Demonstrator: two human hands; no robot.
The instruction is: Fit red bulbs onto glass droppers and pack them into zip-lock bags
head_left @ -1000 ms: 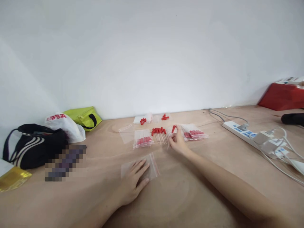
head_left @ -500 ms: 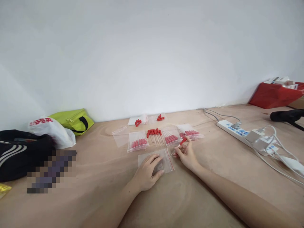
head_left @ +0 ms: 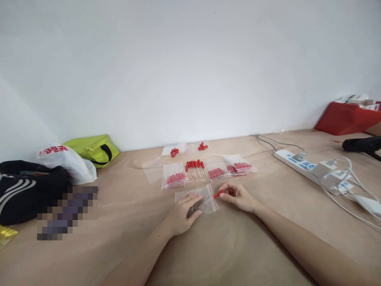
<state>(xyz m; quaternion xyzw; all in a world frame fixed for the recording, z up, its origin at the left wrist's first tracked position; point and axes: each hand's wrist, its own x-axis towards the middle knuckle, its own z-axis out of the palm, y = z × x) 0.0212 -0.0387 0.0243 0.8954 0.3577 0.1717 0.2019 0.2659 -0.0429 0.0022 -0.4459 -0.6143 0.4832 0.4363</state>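
Observation:
My right hand (head_left: 238, 197) pinches a thin stick with a red head (head_left: 218, 194) between thumb and fingertips, right at the red-lined mouth of a clear zip bag (head_left: 209, 202). How far its pale shaft reaches into the bag is hard to make out. My left hand (head_left: 184, 214) lies on the bag's left part, fingers stretched out and thumb apart. Behind the hands is a row of loose red-headed sticks (head_left: 195, 165). Filled bags flank that row: one bag (head_left: 174, 176) to its left, another bag (head_left: 216, 170) to its right, and overlapping bags (head_left: 241, 165) farther right.
Small red pieces (head_left: 174, 152) lie on bags near the wall, with more red pieces (head_left: 203, 146) beside them. A flat clear bag (head_left: 152, 170) is at left. A power strip (head_left: 293, 161) with chargers and cables occupies the right. Black, white and green bags (head_left: 92, 149) stand left.
My right hand has moved down and left, bringing the red-headed stick to the bag's mouth. The stick now lies lower and flatter. My left hand stays on the bag.

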